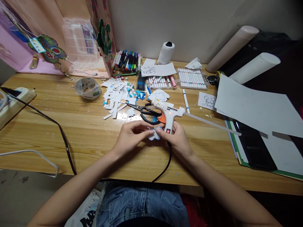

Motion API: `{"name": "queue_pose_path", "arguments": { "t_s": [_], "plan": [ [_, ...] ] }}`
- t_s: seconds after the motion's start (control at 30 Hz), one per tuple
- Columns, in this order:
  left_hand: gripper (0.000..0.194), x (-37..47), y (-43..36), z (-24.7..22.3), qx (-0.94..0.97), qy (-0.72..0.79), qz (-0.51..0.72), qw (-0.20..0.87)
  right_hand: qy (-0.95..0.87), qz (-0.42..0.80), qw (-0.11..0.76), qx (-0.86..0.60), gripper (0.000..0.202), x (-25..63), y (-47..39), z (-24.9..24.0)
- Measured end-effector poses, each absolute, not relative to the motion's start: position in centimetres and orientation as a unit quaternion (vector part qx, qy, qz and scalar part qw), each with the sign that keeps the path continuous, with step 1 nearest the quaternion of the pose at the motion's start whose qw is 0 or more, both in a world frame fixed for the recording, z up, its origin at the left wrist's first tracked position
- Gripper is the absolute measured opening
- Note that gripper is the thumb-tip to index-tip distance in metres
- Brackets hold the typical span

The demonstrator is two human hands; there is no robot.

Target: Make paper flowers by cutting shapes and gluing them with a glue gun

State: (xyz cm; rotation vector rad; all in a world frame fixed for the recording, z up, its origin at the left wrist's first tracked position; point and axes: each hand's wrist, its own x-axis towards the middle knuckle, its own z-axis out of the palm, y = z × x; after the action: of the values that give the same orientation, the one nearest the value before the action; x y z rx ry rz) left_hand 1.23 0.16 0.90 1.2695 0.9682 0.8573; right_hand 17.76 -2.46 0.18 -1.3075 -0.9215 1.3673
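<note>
Just above the table's front part, a small paper flower cutout [153, 136] with a blue outline is pinched at its left side by my left hand [129, 136]. My right hand [177, 142] holds the cutout's right side, its thumb on the edge. A white hot glue gun [172, 115] with an orange trigger has its handle between my right thumb and fingers; whether they grip it is unclear. Its small light glows, and a long glue stick [213, 123] sticks out of its back. Black-handled scissors [144, 108] lie open just behind my hands.
Paper scraps [115, 94] litter the table's middle. A tape roll [87, 88], markers [127, 60] and a marker case [192, 78] stand farther back. White sheets [255, 104] lie at the right. The glue gun's black cord [169, 164] drops over the front edge; a power strip [16, 104] sits left.
</note>
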Motion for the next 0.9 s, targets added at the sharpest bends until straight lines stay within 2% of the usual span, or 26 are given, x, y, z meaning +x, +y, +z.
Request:
{"name": "queue_pose_path", "arguments": {
  "t_s": [0.13, 0.4, 0.9],
  "plan": [
    [0.018, 1.26, 0.28, 1.09, 0.546, 0.429, 0.374, 0.615, -0.372, 0.574, 0.496, -0.535, 0.046, 17.73, -2.46, 0.26],
    [0.023, 1.24, 0.91, 1.41, 0.479, 0.449, 0.312, 0.686, -0.378, 0.562, 0.504, -0.536, 0.043, 17.87, -2.51, 0.25],
    [0.023, 1.06, 0.74, 0.62, 0.561, 0.439, 0.337, 0.615, -0.390, 0.580, 0.468, -0.540, 0.041, 17.81, -2.34, -0.06]
  ]
}}
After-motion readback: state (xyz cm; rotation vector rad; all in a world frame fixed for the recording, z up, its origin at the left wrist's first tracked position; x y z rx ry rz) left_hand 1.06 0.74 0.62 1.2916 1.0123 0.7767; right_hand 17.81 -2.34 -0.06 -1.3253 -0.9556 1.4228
